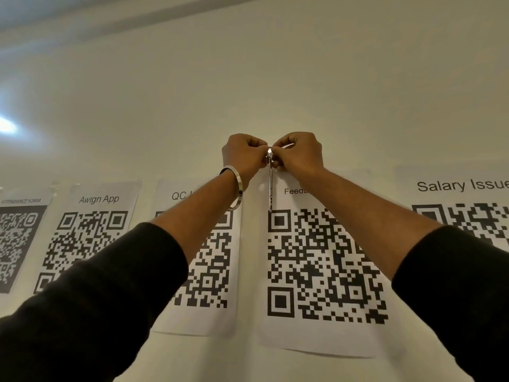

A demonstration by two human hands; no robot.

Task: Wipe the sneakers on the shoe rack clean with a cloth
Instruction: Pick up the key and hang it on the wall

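Note:
No sneakers, shoe rack or cloth are in view. Both arms reach up toward a pale wall. My left hand [243, 157] and my right hand [298, 154] meet at one spot, fingers curled, pinching a small shiny metal piece [269, 155]. A thin metal strip hangs straight down from it over the wall. A silver bangle [237, 188] sits on my left wrist. Dark sleeves cover both forearms.
Several paper sheets with QR codes are stuck in a row on the wall: "Awign App" [99, 199], one partly hidden behind my left arm [209, 271], a "Feedb..." sheet [325, 266] and "Salary Issue" [462, 186]. A light glare shows at far left.

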